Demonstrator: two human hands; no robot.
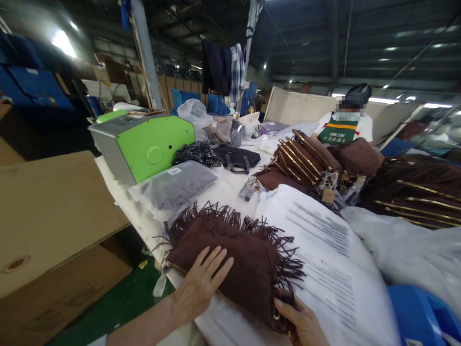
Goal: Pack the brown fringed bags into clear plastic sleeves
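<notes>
A brown fringed suede bag (pixel 237 254) lies on a stack of white printed plastic bags (pixel 331 259) at the near edge of the table. My left hand (pixel 201 283) rests flat on the bag's near left side, fingers spread. At the bag's near right corner, my right hand (pixel 300 324) has its fingers curled round the edge.
A grey and green machine (pixel 144 144) stands at the table's far left. A bagged grey item (pixel 176 187), a black bag (pixel 236 157) and piles of brown bags (pixel 306 161) with gold zips cover the table. A person (pixel 345 122) sits across. Cardboard boxes (pixel 46 226) stand left.
</notes>
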